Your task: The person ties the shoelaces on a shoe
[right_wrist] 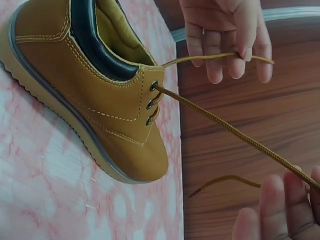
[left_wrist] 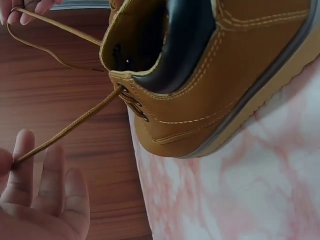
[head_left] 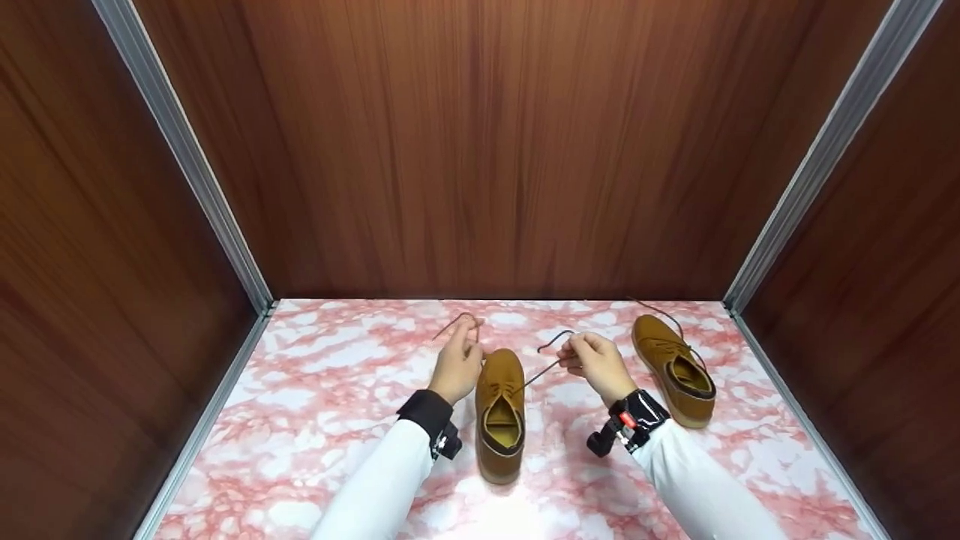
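A tan shoe (head_left: 500, 420) with a dark padded collar stands upright on the table, toe pointing away from me. Its laces run through the eyelets and the two ends are loose. At the shoe's left, my left hand (head_left: 459, 361) pinches one lace (left_wrist: 70, 126) between thumb and index finger, other fingers apart. On the other side my right hand (head_left: 600, 365) pinches the second lace (right_wrist: 235, 131), drawn out from the top eyelet, with its tip hanging past the fingers. In the right wrist view the left hand (right_wrist: 227, 35) shows above the lace; the right hand's thumb is out of frame.
Another tan shoe (head_left: 673, 369) stands at the right, its laces trailing loose. The table (head_left: 315, 420) has a pink-and-white marbled top. Wood-grain panels (head_left: 480, 150) close it in at the back and sides, with metal rails (head_left: 202, 172) at the corners.
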